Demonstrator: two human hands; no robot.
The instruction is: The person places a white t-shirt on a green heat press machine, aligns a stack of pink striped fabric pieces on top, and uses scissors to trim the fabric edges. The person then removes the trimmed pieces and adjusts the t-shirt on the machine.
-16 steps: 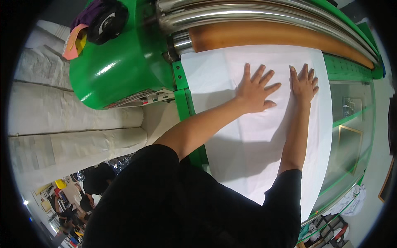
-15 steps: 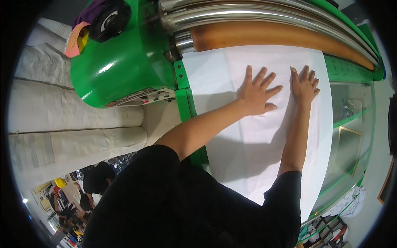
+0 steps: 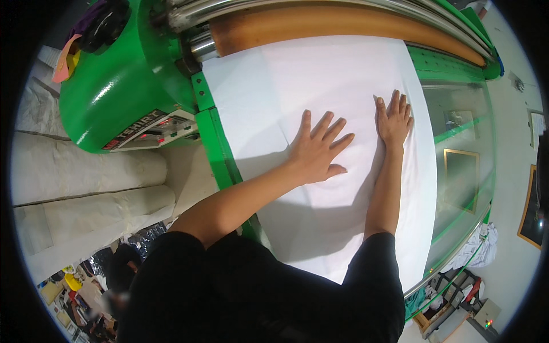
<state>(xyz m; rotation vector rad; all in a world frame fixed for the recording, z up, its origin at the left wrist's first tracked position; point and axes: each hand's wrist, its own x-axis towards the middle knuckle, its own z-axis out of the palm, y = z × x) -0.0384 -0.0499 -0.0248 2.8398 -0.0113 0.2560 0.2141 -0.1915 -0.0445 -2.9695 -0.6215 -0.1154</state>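
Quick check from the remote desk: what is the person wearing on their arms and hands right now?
Both forearms are bare below short black sleeves. The left hand and right hand wear no gloves; no rings, watch or wristbands show.

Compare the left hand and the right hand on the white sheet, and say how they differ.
The left hand has its fingers spread wide; the right hand keeps its fingers close together. The left hand lies near the middle of the white sheet; the right hand lies nearer the sheet's right edge and closer to the brown roller. Both rest flat, palm down, fingers pointing toward the roller.
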